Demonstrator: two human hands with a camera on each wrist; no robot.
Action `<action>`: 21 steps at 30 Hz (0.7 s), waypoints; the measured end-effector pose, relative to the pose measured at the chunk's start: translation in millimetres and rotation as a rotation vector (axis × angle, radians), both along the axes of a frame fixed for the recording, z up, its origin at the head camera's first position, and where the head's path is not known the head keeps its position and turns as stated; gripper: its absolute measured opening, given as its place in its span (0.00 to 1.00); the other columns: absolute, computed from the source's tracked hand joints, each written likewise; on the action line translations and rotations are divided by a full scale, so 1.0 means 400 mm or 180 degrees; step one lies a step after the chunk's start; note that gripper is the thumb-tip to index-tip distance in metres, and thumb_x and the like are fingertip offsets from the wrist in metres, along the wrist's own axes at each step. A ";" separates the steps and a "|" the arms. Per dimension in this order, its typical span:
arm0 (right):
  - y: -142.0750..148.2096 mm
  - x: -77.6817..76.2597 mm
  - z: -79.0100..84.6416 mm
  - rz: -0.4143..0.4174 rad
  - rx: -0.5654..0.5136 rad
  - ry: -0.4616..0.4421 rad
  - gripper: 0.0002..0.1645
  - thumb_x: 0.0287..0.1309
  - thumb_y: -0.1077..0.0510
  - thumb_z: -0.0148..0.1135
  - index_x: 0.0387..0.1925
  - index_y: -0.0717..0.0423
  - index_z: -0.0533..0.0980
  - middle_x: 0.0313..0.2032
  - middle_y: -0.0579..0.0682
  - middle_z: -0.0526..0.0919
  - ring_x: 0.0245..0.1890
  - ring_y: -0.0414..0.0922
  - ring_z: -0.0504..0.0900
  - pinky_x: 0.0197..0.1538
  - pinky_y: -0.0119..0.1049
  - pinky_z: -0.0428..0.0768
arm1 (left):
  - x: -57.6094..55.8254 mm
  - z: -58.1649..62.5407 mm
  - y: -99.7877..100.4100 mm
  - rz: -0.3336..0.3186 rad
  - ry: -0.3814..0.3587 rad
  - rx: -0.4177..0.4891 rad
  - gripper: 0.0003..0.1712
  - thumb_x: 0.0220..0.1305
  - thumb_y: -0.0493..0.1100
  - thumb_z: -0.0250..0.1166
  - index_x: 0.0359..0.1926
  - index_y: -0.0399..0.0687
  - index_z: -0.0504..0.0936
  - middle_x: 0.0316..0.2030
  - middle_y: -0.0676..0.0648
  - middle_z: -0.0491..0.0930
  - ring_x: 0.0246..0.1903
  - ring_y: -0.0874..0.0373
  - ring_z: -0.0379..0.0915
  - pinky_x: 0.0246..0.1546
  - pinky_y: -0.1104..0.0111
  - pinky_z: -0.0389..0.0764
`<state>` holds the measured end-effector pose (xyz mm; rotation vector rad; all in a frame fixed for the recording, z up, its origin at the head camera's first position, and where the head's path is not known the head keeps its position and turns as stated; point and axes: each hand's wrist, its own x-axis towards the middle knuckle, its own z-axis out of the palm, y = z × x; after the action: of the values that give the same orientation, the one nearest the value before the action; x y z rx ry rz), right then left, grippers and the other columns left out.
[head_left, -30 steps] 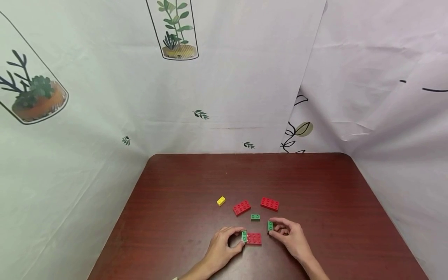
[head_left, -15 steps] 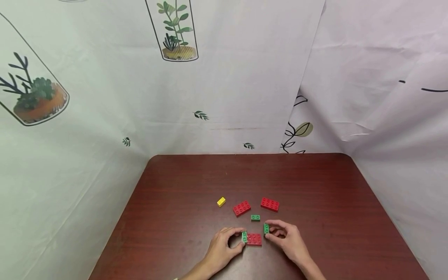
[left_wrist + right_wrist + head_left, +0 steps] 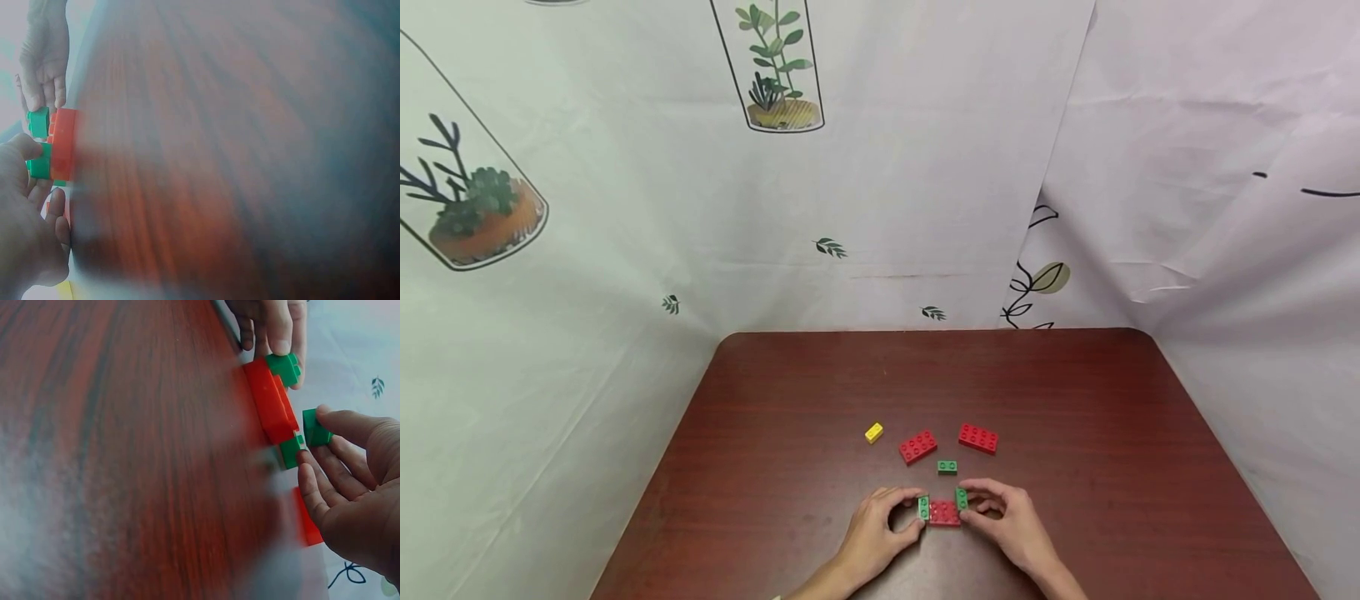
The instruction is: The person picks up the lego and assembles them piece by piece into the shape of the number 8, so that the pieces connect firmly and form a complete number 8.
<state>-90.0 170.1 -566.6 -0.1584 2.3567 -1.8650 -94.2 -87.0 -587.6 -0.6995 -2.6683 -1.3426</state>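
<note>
At the lower middle of the head view, the lower red block (image 3: 944,513) was laid on the surface (image 3: 775,417), with one green block (image 3: 923,507) set across its left end and pinched by the left hand (image 3: 876,529). A second green block (image 3: 962,499) was pinched in the right hand (image 3: 1017,521) over the red block's right end; in the right wrist view a narrow gap was seen between them. For a good fit, this green block would best have been kept level, squared to the end, lined up over the last studs and pressed straight down, with the red block steadied from the left. The red block's long axis was aligned left to right across the frame; both green blocks were set crosswise, roughly up and down the frame, studs turned upward.
</note>
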 end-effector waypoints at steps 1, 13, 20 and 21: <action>-0.001 0.000 0.000 0.0012 0.0001 0.0004 0.25 0.57 0.68 0.79 0.56 0.65 0.84 0.47 0.56 0.89 0.39 0.40 0.85 0.43 0.32 0.83 | 0.000 0.000 0.000 0.0002 -0.0003 0.0001 0.21 0.62 0.40 0.78 0.57 0.56 0.89 0.42 0.63 0.85 0.45 0.62 0.80 0.47 0.63 0.81; -0.016 0.012 -0.010 0.0103 0.0043 0.0209 0.24 0.56 0.66 0.80 0.55 0.64 0.84 0.46 0.55 0.89 0.41 0.46 0.87 0.44 0.32 0.83 | 0.001 -0.002 -0.001 0.0008 0.0031 0.0000 0.21 0.62 0.41 0.78 0.57 0.57 0.89 0.42 0.62 0.85 0.44 0.63 0.80 0.47 0.63 0.81; -0.017 0.014 -0.011 0.0123 0.0087 0.0214 0.23 0.57 0.64 0.79 0.55 0.63 0.85 0.47 0.55 0.89 0.41 0.45 0.87 0.43 0.32 0.83 | 0.000 -0.004 -0.002 0.0003 0.0015 -0.0006 0.21 0.62 0.41 0.78 0.57 0.56 0.89 0.42 0.62 0.85 0.44 0.63 0.80 0.47 0.63 0.81; -0.017 0.014 -0.011 0.0122 0.0092 0.0221 0.23 0.57 0.64 0.79 0.55 0.63 0.85 0.47 0.55 0.89 0.41 0.45 0.87 0.43 0.32 0.83 | 0.000 -0.004 -0.002 0.0000 0.0016 -0.0006 0.21 0.62 0.41 0.78 0.57 0.56 0.89 0.42 0.62 0.85 0.45 0.63 0.80 0.47 0.62 0.81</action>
<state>-84.4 163.3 -571.2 -0.2673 2.4065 -1.8360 -94.1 -87.7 -589.2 -0.7020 -2.6661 -1.3368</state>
